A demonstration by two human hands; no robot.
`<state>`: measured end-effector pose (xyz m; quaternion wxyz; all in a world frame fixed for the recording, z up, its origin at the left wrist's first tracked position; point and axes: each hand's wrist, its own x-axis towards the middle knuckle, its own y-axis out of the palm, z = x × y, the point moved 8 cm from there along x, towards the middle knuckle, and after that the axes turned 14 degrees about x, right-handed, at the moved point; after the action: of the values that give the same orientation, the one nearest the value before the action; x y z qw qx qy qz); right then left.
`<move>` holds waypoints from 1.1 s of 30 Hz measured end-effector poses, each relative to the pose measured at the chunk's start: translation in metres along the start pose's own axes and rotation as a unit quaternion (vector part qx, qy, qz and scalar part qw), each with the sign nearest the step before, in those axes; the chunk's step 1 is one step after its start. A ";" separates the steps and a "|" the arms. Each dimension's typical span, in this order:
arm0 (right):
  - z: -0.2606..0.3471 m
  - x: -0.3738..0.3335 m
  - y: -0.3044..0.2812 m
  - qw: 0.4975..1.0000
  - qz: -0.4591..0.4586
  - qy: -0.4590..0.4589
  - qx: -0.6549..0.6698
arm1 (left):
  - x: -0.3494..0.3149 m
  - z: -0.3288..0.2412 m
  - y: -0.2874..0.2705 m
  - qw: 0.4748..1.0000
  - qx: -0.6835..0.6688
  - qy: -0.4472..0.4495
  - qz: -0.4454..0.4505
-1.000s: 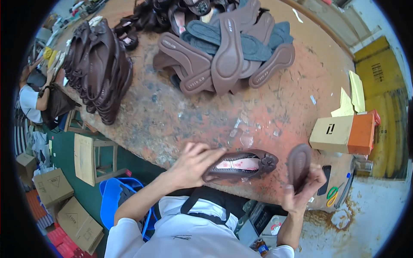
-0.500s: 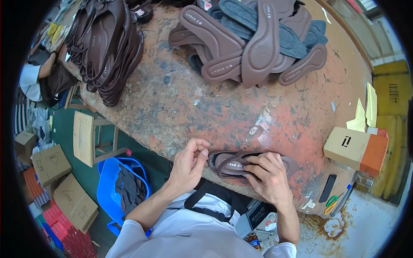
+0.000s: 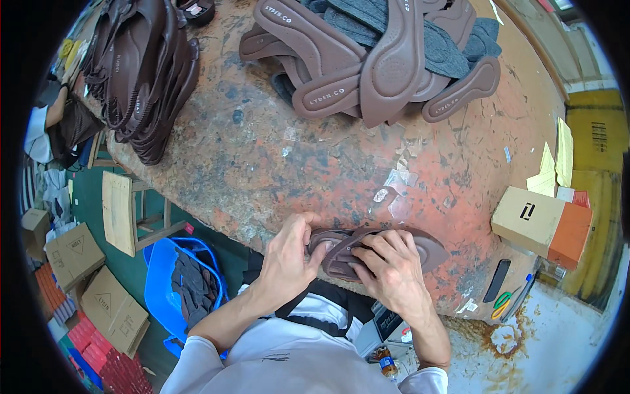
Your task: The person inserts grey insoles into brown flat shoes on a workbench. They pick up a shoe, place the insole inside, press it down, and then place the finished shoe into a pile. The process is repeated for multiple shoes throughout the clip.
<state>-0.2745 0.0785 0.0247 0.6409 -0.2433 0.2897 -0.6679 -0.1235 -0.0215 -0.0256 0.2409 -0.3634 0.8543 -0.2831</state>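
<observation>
A brown strappy sandal (image 3: 430, 253) lies lengthwise along the near edge of the worktable (image 3: 315, 171). My left hand (image 3: 285, 256) grips its left end, the thumb pressed on the footbed inside and the fingers around the far rim. My right hand (image 3: 394, 269) is over the middle, with curled fingers pressing on the footbed beside the straps. Those fingers cover part of the footbed. Farther back is a heap of brown padded insoles (image 3: 394, 65), some turned to show grey undersides. A stack of brown sandals (image 3: 144, 79) stands at the far left.
At the right are a tan-and-orange box (image 3: 531, 220), a black bar-shaped object (image 3: 497, 281) and green-and-orange scissors (image 3: 502, 303). A blue tub (image 3: 157, 282) of dark pieces and a wooden stool (image 3: 119, 213) stand left of the table. Another person works at far left.
My left hand has moved onto the sandal's left end, its thumb now inside on the footbed. My right hand and the sandal have shifted slightly left. The view has shifted slightly.
</observation>
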 end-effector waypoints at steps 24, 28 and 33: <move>0.030 -0.056 -0.006 0.972 -0.073 0.187 -0.124 | -0.046 -0.064 0.127 0.863 0.285 0.322 0.265; 0.000 -0.061 0.016 0.953 -0.056 0.278 -0.102 | -0.049 -0.076 0.124 0.891 0.267 0.359 0.071; -0.038 -0.030 -0.001 0.940 -0.131 0.306 -0.069 | -0.044 -0.077 0.118 0.894 0.255 0.359 0.086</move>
<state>-0.2996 0.1117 -0.0007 0.4096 -0.1067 0.4826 -0.7668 -0.2011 0.1035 -0.0390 0.0255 -0.0882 0.8091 -0.5804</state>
